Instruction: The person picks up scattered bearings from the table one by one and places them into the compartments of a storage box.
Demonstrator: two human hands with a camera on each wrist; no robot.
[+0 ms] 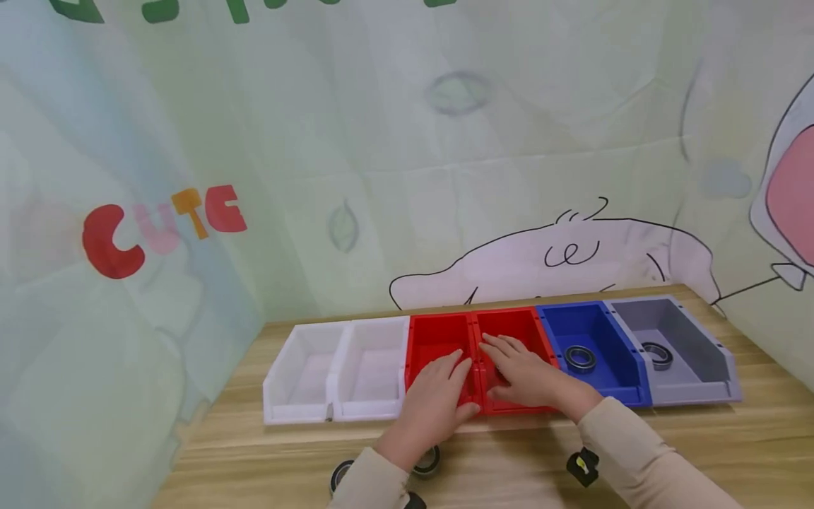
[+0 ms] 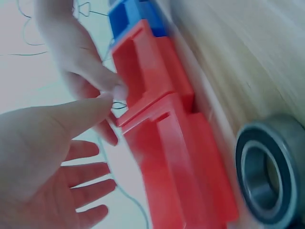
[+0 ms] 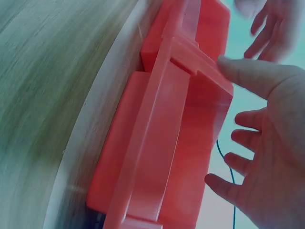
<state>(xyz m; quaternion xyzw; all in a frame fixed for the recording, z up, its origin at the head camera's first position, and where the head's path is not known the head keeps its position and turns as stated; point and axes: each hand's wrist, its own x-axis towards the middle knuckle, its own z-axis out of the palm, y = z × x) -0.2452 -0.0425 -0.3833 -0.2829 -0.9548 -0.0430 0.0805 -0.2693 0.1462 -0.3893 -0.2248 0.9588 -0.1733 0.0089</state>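
My left hand (image 1: 439,389) is over the left red bin (image 1: 445,325), fingers spread and pointing forward. Beside it, my right hand (image 1: 524,371) hovers over the right red bin (image 1: 509,319), fingers loosely extended. No object shows in the grasp of either hand. Part of something dark peeks out below the right hand's fingers inside its bin; the hand hides the rest. In the left wrist view, a steel ball bearing (image 2: 288,162) with a black seal lies on the table in front of the red bins.
Two white bins (image 1: 372,410) stand left of the red ones. To the right, a blue bin (image 1: 613,396) and a grey bin (image 1: 696,394) each contain a bearing. Two bearings lie near my left sleeve (image 1: 375,481) on the wooden table (image 1: 222,452). A printed curtain (image 1: 356,141) hangs behind.
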